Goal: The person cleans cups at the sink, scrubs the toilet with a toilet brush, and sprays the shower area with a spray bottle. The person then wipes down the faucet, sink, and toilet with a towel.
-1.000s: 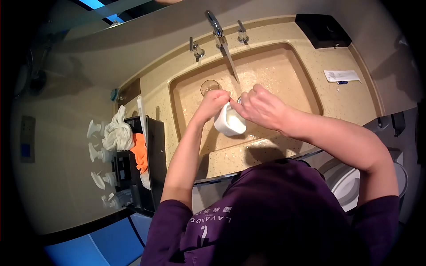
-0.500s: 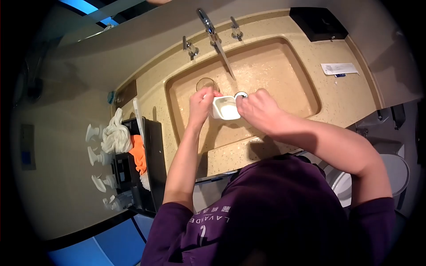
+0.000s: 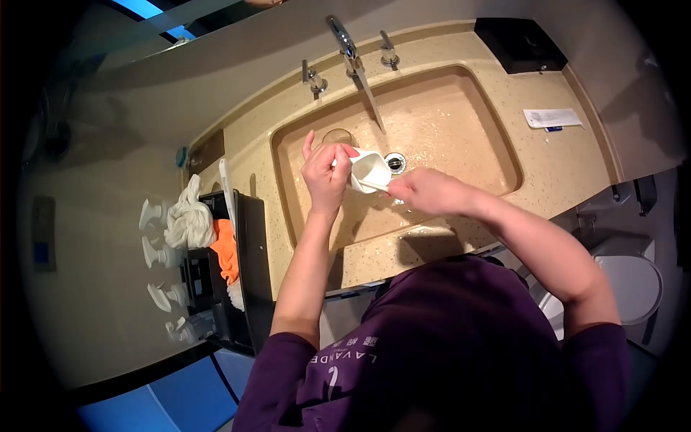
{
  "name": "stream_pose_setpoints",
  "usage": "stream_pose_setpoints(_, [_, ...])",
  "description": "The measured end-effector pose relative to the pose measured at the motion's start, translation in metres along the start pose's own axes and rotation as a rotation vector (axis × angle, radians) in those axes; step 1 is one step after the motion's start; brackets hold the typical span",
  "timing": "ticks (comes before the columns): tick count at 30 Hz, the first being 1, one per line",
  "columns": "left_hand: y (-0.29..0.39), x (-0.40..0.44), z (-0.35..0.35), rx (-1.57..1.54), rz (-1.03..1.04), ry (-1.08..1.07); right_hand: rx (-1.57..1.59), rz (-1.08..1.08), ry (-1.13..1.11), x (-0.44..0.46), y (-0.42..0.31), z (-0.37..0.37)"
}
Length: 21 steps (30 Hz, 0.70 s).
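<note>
My left hand (image 3: 328, 178) grips a white squarish cup (image 3: 371, 170) by its side, one finger raised. The cup is tipped so that its mouth faces me, over the sink (image 3: 432, 115). My right hand (image 3: 434, 193) is closed on a thin white stick (image 3: 375, 186) that reaches to the cup's mouth; its far end cannot be made out. Behind my left hand a clear glass (image 3: 338, 137) stands in the basin, partly hidden. Water runs from the faucet (image 3: 344, 45) beyond the cup. The round drain (image 3: 395, 163) shows just right of the cup.
A black caddy (image 3: 253, 273) at the left holds spray bottles (image 3: 160, 254), a white cloth (image 3: 188, 219) and an orange cloth (image 3: 226, 252). On the right counter lie a white packet (image 3: 553, 118) and a black box (image 3: 520, 45). A toilet (image 3: 628, 289) stands at lower right.
My right hand has drawn back from the cup's rim toward me, bringing the white stick into view. The cup has tilted, one left finger has lifted, and the drain is now uncovered.
</note>
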<state>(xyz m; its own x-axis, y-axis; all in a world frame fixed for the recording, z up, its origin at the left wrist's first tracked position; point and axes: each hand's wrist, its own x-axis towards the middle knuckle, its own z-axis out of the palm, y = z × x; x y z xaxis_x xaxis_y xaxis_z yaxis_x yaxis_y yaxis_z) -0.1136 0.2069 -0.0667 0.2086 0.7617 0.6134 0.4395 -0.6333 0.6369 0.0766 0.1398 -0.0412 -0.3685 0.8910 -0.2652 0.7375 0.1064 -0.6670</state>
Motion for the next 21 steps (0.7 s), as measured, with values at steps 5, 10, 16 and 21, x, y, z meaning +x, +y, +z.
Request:
stream_pose_setpoints(5, [-0.015,0.003,0.011,-0.097,-0.273,-0.185,-0.941,-0.174,0.25,0.002,0.0,-0.01])
stream_pose_setpoints(10, [-0.04,0.002,0.018,-0.355,-0.548,-0.282,-0.984,-0.209,0.192,-0.001,-0.02,-0.001])
stream_pose_setpoints(16, [-0.025,0.007,0.011,-0.158,-0.225,-0.201,-0.244,0.074,-0.197,0.013,-0.014,-0.012])
stream_pose_setpoints(21, [-0.02,0.003,0.01,-0.104,-0.219,-0.176,-0.483,0.029,-0.031,-0.001,-0.004,-0.016])
